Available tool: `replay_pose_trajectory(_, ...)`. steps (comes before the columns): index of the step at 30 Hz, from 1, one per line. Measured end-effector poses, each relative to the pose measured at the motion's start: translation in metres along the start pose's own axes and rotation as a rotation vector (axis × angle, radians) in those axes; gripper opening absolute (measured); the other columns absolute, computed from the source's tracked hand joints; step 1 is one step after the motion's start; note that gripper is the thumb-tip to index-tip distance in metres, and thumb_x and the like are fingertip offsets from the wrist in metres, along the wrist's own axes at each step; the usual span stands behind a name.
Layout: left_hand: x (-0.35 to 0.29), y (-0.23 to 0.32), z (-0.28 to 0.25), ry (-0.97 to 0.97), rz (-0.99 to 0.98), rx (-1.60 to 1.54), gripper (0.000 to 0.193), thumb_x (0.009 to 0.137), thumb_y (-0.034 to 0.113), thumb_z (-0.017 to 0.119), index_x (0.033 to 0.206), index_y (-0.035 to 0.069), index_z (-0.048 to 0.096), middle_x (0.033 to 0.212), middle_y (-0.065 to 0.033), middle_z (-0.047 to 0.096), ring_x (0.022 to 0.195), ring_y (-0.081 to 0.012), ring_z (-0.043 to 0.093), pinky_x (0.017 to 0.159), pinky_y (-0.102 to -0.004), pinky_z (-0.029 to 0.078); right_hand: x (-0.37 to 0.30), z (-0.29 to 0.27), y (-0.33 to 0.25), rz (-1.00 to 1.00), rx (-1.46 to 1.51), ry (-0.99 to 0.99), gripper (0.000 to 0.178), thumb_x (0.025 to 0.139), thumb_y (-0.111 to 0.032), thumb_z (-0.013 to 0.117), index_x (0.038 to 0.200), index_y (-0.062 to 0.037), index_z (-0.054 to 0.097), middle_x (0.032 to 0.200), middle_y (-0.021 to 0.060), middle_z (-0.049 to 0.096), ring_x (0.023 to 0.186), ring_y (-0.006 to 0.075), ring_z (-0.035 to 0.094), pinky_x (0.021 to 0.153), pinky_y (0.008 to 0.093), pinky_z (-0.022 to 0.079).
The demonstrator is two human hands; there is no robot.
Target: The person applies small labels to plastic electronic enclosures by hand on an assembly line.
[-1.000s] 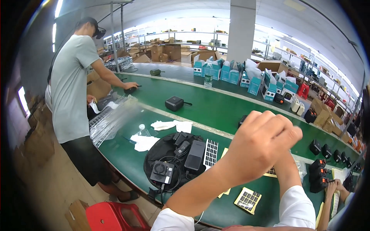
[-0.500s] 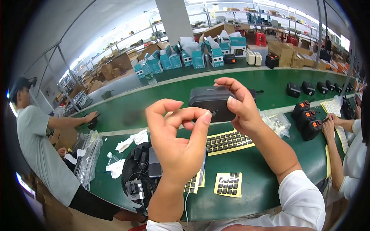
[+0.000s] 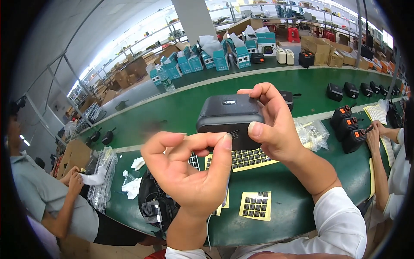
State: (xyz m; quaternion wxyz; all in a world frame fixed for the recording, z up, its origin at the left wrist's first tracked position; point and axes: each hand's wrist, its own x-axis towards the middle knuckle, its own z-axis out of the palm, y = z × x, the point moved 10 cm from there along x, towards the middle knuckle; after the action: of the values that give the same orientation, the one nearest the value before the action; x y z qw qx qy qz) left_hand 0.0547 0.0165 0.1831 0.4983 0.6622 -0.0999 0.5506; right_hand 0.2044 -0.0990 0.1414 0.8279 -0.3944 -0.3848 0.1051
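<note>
A black, rounded box-shaped device point(image 3: 228, 108) is held up above the bench in my right hand point(image 3: 278, 127). The fingers wrap behind its right end and the thumb presses on its near face. A small light-coloured window shows on its top. My left hand point(image 3: 189, 172) is closed in a pinch, thumb against forefinger, right by the device's near face. What the pinch holds, if anything, is too small to make out. Below lie a small yellow sheet of dark stickers point(image 3: 268, 208) and a larger yellow sticker sheet point(image 3: 250, 160), partly hidden by my hands and the device.
A black bag with gadgets point(image 3: 146, 190) is left of my forearm; clear plastic bags point(image 3: 312, 136) lie to the right. Several black devices point(image 3: 353, 140) stand near a co-worker's hands point(image 3: 375, 134). Another person point(image 3: 51, 198) works at left. Teal boxes point(image 3: 222, 60) line the back.
The device has come slightly nearer and tilted, showing more of its top. My left hand has shifted left and down, still pinched. The person at left now handles a white piece with both hands.
</note>
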Motion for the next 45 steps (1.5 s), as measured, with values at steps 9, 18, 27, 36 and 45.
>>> replay_pose_trajectory(9, -0.002, 0.010, 0.002, -0.016, 0.135, 0.022, 0.056, 0.081, -0.009, 0.076, 0.116, 0.006, 0.034, 0.084, -0.0091, 0.072, 0.076, -0.0105, 0.064, 0.080, -0.0243, 0.050, -0.006, 0.004, -0.005, -0.005, -0.016, 0.036, 0.080, 0.069, -0.027, 0.095, 0.124, -0.0099, 0.039, 0.134, 0.0129, 0.046, 0.124, 0.0221, 0.053, 0.109, 0.0377, 0.045)
replay_pose_trajectory(18, -0.007, 0.021, 0.003, 0.031, 0.284, 0.176, 0.058, 0.078, -0.003, 0.084, 0.112, 0.007, 0.038, 0.081, -0.0075, 0.073, 0.073, -0.0136, 0.068, 0.083, -0.0306, 0.047, -0.007, 0.005, -0.013, -0.038, 0.029, 0.025, 0.076, 0.071, -0.009, 0.092, 0.124, -0.0077, 0.037, 0.129, 0.0121, 0.043, 0.125, 0.0205, 0.048, 0.110, 0.0392, 0.043)
replay_pose_trajectory(27, -0.010, 0.045, -0.006, 0.099, 0.535, 0.466, 0.069, 0.068, 0.031, 0.098, 0.113, 0.007, 0.051, 0.114, -0.0103, 0.062, 0.101, -0.0228, 0.056, 0.088, -0.0345, 0.039, -0.015, 0.013, -0.020, -0.127, -0.001, -0.012, 0.080, 0.067, -0.008, 0.094, 0.122, -0.0085, 0.036, 0.129, 0.0119, 0.042, 0.126, 0.0209, 0.047, 0.113, 0.0409, 0.042)
replay_pose_trajectory(36, 0.025, 0.002, -0.019, 0.081, 0.234, 0.647, 0.052, 0.082, 0.015, 0.085, 0.121, 0.004, 0.053, 0.116, -0.0088, 0.058, 0.107, -0.0201, 0.056, 0.089, -0.0320, 0.042, 0.051, -0.067, 0.029, -0.290, -0.319, 0.033, 0.086, 0.064, -0.022, 0.098, 0.128, -0.0055, 0.043, 0.127, 0.0112, 0.052, 0.118, 0.0215, 0.052, 0.106, 0.0387, 0.045)
replay_pose_trajectory(45, 0.003, -0.011, 0.041, -0.452, 0.030, 0.546, 0.024, 0.083, 0.016, 0.080, 0.095, 0.002, 0.065, 0.084, -0.0058, 0.067, 0.078, -0.0145, 0.061, 0.076, -0.0276, 0.045, 0.060, -0.236, 0.146, 0.125, -1.236, 0.286, 0.085, 0.068, -0.029, 0.095, 0.132, -0.0024, 0.045, 0.126, 0.0174, 0.057, 0.114, 0.0309, 0.058, 0.098, 0.0420, 0.050)
